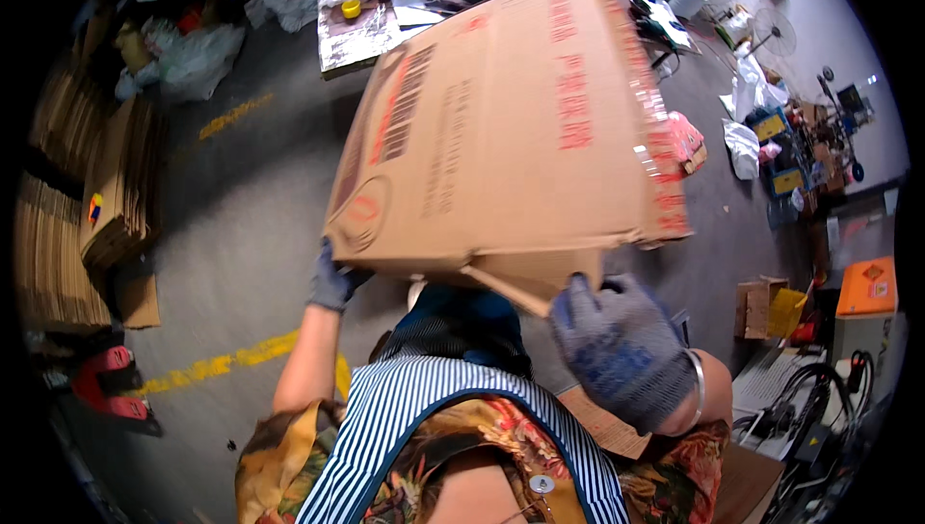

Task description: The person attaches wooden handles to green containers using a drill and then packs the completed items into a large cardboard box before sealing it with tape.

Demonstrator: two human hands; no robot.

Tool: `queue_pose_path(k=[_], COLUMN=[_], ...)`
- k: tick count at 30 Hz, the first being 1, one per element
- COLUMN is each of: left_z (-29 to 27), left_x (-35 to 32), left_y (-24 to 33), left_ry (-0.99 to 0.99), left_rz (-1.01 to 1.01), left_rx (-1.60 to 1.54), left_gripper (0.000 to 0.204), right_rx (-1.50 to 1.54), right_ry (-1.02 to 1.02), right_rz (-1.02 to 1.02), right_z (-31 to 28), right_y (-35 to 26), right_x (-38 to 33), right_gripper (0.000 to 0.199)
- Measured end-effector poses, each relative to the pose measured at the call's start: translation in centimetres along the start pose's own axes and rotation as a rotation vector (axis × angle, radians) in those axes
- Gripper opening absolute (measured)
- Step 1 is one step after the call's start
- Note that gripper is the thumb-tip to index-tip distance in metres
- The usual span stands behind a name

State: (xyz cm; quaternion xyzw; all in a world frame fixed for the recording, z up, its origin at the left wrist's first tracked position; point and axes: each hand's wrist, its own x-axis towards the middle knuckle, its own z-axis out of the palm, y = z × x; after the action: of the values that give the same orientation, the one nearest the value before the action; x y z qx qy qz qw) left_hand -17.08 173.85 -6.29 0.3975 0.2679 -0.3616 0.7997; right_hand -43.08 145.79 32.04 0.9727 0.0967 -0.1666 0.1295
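A large brown cardboard box [501, 129] with red and dark printing is held up in front of me, tilted. Clear tape shows along its right side, and a loose flap [528, 278] hangs folded at its near edge. My left hand [334, 280], in a grey-blue knit glove, grips the near left corner from below; most of its fingers are hidden by the box. My right hand [621, 343], in a matching glove with a blue patch, is closed on the flap at the near right, its knuckles toward me.
Stacks of flat cardboard [58, 249] stand at the left, with a red pallet-jack-like frame [106, 384] below them. A cluttered table [352, 42] is beyond the box. Cables [819, 389] and an orange box [865, 286] are at the right. Yellow lines [226, 367] mark the grey floor.
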Motion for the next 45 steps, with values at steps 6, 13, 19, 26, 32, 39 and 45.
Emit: queue_pose_path(k=[6,13,19,26,32,39,45], left_z=[16.4,33.7,36.2,35.2,49.2,45.6,46.6], left_x=[14.8,34.1,34.3,34.0,39.8,54.7,58.9], left_y=[-15.8,-23.8,-15.8,1.4,8.3,15.7,23.2], left_ry=[-0.452,0.032,-0.736,-0.629,-0.402,0.337,0.457], left_rz=[0.058,-0.171,-0.025,-0.125,0.598,1.062,0.877], left_rx=[0.407,0.185,0.8,0.434,-0.065,1.326,0.567], left_gripper=[0.057,0.045,0.032,0.046,0.043,0.017,0.025], right_rx=[-0.266,-0.308,-0.339,0.132,2.359,2.364,1.56], right_ry=[-0.159,-0.25,-0.341,0.207,0.668,0.207,0.618], right_rz=[0.307,0.419,0.532,0.361,0.243,-0.119,-0.309], right_z=[-0.2,5.3,28.6,24.3,19.1,17.3,16.0], right_y=[6.8,19.9,33.0,40.1,35.1,38.5,40.3], right_x=[2.1,19.2,32.9,46.6,61.5,73.2,76.9], right_gripper=[0.034,0.01,0.018,0.031,0.029,0.042,0.05])
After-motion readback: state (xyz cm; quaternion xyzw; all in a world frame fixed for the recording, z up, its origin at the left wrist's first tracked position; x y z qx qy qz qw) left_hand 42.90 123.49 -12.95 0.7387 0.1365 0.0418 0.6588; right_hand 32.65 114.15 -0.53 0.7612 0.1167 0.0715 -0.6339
